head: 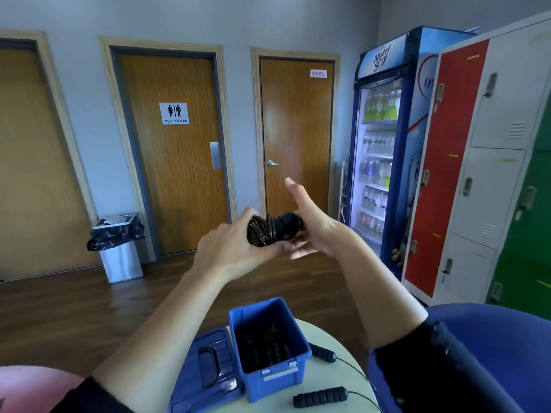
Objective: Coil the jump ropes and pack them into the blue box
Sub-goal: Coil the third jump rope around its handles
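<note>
Coiled jump rope (266, 232) held up above the blue box (257, 389): gripped in left hand (228, 248), right hand (317, 226) against its other end, thumb up, grip unclear.

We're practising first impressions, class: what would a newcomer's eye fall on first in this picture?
Probably the two hands raised mid-frame: the left hand grips a coiled jump rope while the right hand, thumb up, meets it. Next, the open blue box on the round table below, with dark coils inside and its lid lying beside it. At the right, the lit drinks fridge and a red locker door stand out.
</note>
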Demonstrator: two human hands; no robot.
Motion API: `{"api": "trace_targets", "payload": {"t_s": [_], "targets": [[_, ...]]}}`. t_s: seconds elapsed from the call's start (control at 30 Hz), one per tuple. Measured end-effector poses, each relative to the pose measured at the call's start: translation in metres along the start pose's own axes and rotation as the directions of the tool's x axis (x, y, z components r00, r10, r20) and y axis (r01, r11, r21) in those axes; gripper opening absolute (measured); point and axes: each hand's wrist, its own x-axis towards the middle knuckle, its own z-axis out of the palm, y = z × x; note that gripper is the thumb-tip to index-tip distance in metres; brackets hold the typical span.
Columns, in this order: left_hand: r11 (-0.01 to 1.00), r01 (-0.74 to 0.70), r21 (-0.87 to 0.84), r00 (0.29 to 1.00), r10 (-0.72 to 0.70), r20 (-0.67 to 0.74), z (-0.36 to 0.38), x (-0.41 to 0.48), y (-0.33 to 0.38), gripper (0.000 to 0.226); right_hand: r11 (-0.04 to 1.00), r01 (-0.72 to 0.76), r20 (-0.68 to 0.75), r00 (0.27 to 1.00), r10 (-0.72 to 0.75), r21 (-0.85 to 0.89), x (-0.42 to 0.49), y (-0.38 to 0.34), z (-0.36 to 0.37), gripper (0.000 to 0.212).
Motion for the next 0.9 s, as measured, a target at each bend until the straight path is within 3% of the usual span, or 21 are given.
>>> {"api": "trace_targets", "payload": {"t_s": [0.1, 0.2, 0.3, 0.43, 0.5, 0.57, 0.6, 0.7, 0.8, 0.9], "targets": [[0.958, -0.138, 0.251, 0.978, 0.172, -0.119, 0.005, 0.0, -0.002, 0.08, 0.982, -0.082, 0.012, 0.996, 0.085, -0.169, -0.006, -0.013, 0.0, 0.099], [0.927, -0.185, 0.326, 0.96, 0.242, -0.142, 0.006, 0.002, 0.0, 0.095, 0.942, -0.025, -0.218, 0.974, -0.052, -0.334, -0.001, -0.008, 0.014, 0.086], [0.935, -0.168, 0.313, 0.967, 0.218, -0.131, 0.001, 0.004, 0.002, 0.098, 0.969, 0.13, -0.397, 0.894, -0.207, -0.212, 0.007, 0.009, 0.024, 0.069], [0.944, -0.159, 0.288, 0.984, 0.177, -0.036, -0.001, 0.007, -0.001, 0.099, 0.974, 0.198, -0.427, 0.876, -0.225, -0.107, 0.005, 0.012, 0.029, 0.054], [0.975, -0.159, 0.153, 0.987, 0.153, 0.051, -0.006, 0.01, -0.008, 0.096, 0.973, 0.217, -0.437, 0.869, -0.231, -0.083, 0.004, 0.013, 0.03, 0.045], [0.985, -0.078, -0.155, 0.987, 0.098, 0.127, -0.015, 0.012, -0.016, 0.088, 0.968, 0.239, -0.449, 0.859, -0.245, -0.071, 0.002, 0.017, 0.029, 0.035], [0.943, -0.01, -0.332, 0.99, 0.056, 0.13, -0.019, 0.013, -0.021, 0.08, 0.967, 0.25, -0.453, 0.856, -0.248, -0.056, 0.002, 0.019, 0.029, 0.034], [0.705, 0.139, -0.695, 0.989, -0.136, 0.061, -0.019, 0.016, -0.032, 0.045, 0.96, 0.279, -0.484, 0.84, -0.246, -0.002, -0.001, 0.022, 0.032, 0.034], [0.548, 0.176, -0.818, 0.941, -0.338, -0.024, -0.009, 0.019, -0.031, 0.021, 0.946, 0.324, -0.523, 0.808, -0.27, 0.012, -0.004, 0.02, 0.037, 0.032], [0.33, 0.208, -0.921, 0.882, -0.47, 0.031, 0.003, 0.018, -0.027, 0.015, 0.931, 0.365, -0.56, 0.777, -0.288, 0.029, -0.005, 0.019, 0.04, 0.033]]}}
